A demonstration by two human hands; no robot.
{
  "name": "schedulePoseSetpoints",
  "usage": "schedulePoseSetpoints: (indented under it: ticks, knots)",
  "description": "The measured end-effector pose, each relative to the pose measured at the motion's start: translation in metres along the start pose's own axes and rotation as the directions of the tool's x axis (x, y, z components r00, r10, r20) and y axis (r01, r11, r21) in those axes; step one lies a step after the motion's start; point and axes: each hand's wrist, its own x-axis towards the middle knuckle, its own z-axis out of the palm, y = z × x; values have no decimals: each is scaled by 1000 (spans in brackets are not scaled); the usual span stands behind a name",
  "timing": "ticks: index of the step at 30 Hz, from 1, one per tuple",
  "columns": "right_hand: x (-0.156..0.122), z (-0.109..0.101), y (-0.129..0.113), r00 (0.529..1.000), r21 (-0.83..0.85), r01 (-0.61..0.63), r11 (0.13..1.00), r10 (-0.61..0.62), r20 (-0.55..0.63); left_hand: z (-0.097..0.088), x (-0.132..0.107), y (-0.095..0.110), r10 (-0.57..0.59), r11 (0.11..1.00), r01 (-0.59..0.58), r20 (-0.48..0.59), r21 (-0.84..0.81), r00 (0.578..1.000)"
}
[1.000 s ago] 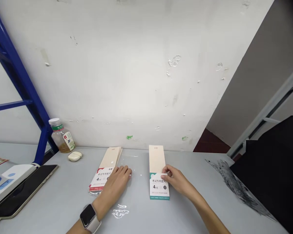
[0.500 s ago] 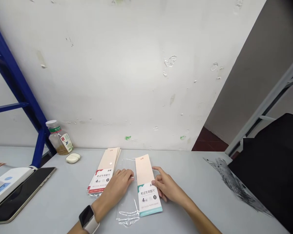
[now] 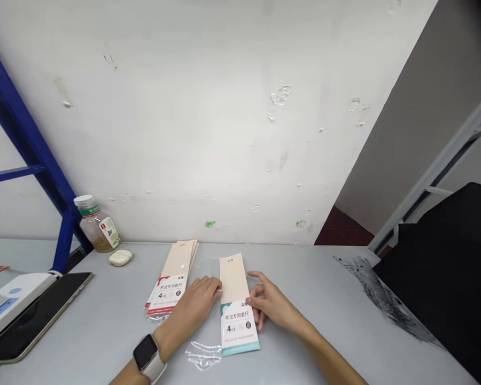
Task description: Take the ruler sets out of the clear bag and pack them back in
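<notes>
A packaged exam ruler set with teal trim (image 3: 236,321) lies tilted on the grey table (image 3: 104,326), its pale wooden-looking upper part pointing away from me. My right hand (image 3: 270,307) rests against its right edge with the fingers spread. My left hand (image 3: 196,302), wearing a smartwatch (image 3: 147,353), lies with its fingertips at the packet's left edge. Under that hand's side is a small stack of red-trimmed ruler packets (image 3: 170,283), partly covered by the hand. A crumpled clear plastic sleeve (image 3: 202,354) lies near the packet's lower left corner.
A glass bottle with amber liquid (image 3: 98,224) and a cream earbud case (image 3: 120,258) stand at the back left. A tablet (image 3: 36,315) and white power strip (image 3: 8,299) lie left. A blue metal frame (image 3: 36,160) rises left; a black object (image 3: 436,272) sits right.
The teal-trimmed packet has moved left and turned slightly, from upright to tilted. My right hand has let go of its pinch and moved left with it. The clear sleeve is now visible below.
</notes>
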Motion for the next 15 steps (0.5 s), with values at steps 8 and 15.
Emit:
schedulePoseSetpoints:
  ticks: [8,15]
  knots:
    - [0,27,4,998,166,12,986,-21,52,1,-2,3,25,1000,-25,15,-5,1000]
    - [1,26,0,998,130,56,990,-61,36,-5,2,9,39,999,-42,-103,-24,994]
